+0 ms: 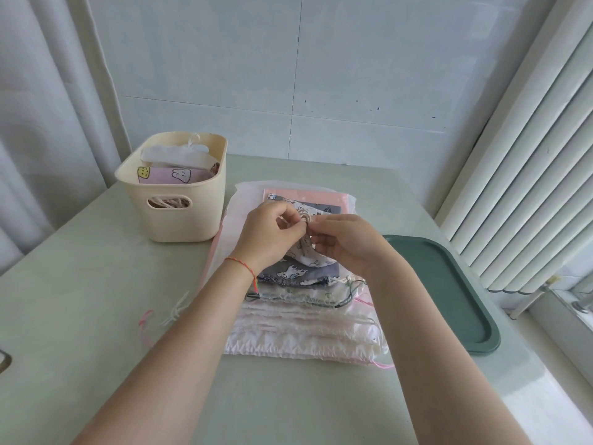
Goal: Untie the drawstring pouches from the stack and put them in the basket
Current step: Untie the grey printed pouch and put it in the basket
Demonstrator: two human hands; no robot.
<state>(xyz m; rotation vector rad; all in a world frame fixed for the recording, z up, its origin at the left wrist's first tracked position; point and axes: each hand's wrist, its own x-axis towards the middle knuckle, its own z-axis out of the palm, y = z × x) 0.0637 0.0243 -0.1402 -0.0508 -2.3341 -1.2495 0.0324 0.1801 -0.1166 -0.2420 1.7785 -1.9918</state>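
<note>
On a pale table (80, 284) by tiled wall (321, 75), both hands' fingers (290, 224) apparently pinch a pouch cord (305, 216)

two bare forearms, no sleeves. the left hand (271, 231) and right hand (351, 244) wear no rings or gloves. a thin red cord bracelet (241, 264) with a small multicoloured tail circles the left wrist.

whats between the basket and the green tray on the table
In the head view, the stack of drawstring pouches lies between the basket and the green tray, with both hands working a cord above it.
</note>
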